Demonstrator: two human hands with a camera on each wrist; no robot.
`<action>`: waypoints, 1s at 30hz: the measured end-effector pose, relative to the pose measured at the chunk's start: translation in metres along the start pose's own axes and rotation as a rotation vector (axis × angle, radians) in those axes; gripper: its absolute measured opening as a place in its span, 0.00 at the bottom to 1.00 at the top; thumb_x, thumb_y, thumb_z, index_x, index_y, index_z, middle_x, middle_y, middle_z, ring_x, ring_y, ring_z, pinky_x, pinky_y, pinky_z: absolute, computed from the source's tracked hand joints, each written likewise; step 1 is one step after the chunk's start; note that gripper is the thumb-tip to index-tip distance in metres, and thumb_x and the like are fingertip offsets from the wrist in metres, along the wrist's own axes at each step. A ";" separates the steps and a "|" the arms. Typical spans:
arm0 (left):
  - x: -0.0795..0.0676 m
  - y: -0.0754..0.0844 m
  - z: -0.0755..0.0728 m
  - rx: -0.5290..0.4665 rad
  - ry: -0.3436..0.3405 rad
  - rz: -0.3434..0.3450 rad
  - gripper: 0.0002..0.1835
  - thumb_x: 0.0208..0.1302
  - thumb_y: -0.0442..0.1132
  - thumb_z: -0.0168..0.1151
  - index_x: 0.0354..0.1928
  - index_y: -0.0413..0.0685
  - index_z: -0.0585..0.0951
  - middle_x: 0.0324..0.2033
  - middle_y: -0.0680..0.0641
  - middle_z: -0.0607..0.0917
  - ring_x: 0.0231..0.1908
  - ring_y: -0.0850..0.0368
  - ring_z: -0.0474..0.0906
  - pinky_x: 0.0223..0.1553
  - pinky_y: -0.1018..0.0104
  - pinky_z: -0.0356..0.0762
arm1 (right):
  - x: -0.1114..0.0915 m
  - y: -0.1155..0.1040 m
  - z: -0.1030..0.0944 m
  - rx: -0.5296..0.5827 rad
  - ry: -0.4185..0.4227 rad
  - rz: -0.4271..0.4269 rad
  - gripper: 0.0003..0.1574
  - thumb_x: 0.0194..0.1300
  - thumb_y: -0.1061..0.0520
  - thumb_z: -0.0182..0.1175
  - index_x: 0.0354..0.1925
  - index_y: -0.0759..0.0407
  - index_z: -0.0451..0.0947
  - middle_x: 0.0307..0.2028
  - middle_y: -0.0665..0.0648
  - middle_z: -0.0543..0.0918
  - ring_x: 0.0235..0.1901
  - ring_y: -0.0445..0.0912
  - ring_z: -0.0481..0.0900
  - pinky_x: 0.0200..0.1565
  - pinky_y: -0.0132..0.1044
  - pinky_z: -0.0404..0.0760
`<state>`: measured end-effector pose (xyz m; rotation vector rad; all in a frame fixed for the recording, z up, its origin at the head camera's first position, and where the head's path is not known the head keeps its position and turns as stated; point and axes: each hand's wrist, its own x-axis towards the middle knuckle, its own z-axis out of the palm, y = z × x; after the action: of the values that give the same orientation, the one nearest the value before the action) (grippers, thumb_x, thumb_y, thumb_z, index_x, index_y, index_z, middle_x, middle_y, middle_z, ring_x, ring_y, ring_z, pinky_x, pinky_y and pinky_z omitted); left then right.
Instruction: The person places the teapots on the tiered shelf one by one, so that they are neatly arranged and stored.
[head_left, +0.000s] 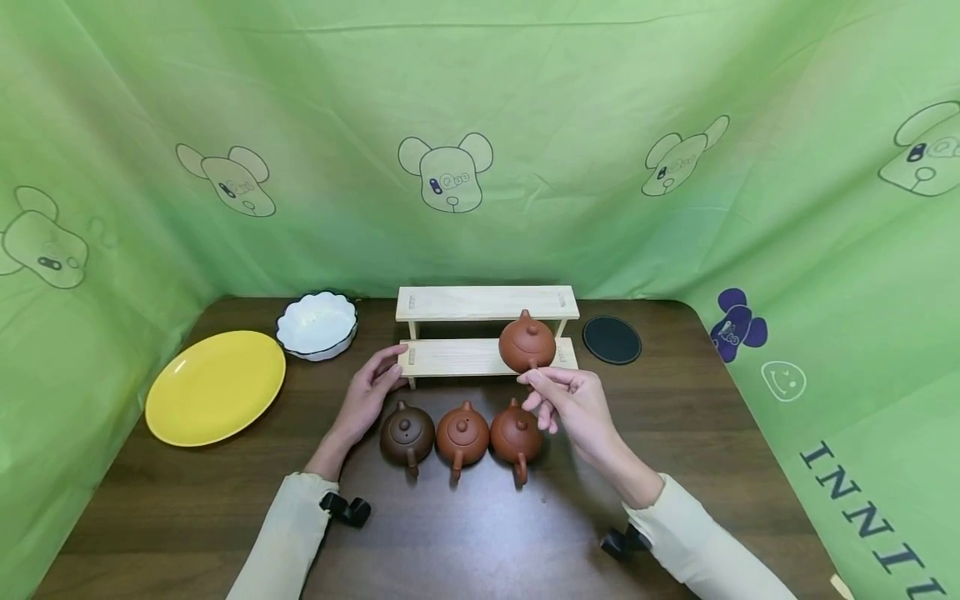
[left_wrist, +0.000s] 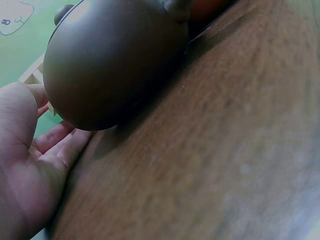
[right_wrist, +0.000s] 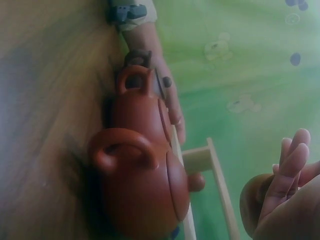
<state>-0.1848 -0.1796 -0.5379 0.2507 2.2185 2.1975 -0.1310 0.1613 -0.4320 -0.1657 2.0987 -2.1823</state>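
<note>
My right hand (head_left: 577, 408) pinches the handle of a reddish-brown clay teapot (head_left: 527, 343) at the right end of the wooden stand's lower shelf; whether its base touches the shelf, I cannot tell. My left hand (head_left: 367, 396) holds the left end of the lower shelf of the two-tier wooden stand (head_left: 457, 358). In front of the stand sit a dark brown teapot (head_left: 407, 431), a reddish teapot (head_left: 462, 435) and another reddish teapot (head_left: 516, 433), handles facing me. In the left wrist view the dark teapot hides part of the left fingers.
A yellow oval plate (head_left: 216, 388) lies at the left, with a white scalloped bowl (head_left: 317, 325) behind it. Right of the stand is a round black coaster (head_left: 612, 340). A green printed cloth (head_left: 450, 242) hangs around the table's back and sides.
</note>
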 end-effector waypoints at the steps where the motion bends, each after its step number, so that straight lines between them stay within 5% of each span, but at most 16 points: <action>1: 0.000 0.000 0.000 0.001 0.001 -0.001 0.23 0.89 0.33 0.53 0.78 0.33 0.73 0.73 0.27 0.75 0.58 0.68 0.83 0.61 0.71 0.87 | 0.002 -0.001 0.002 0.010 -0.005 0.003 0.18 0.83 0.63 0.62 0.52 0.83 0.83 0.23 0.50 0.89 0.15 0.35 0.77 0.16 0.23 0.74; 30: 0.000 0.000 0.000 -0.004 0.002 -0.010 0.23 0.89 0.32 0.53 0.78 0.32 0.72 0.73 0.27 0.74 0.58 0.68 0.83 0.61 0.72 0.87 | 0.071 -0.015 0.062 0.093 0.017 0.013 0.16 0.82 0.58 0.66 0.50 0.74 0.89 0.22 0.50 0.89 0.14 0.36 0.77 0.16 0.23 0.73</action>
<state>-0.1851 -0.1796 -0.5380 0.2364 2.2110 2.1986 -0.1921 0.0898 -0.4147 -0.1258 1.9963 -2.2759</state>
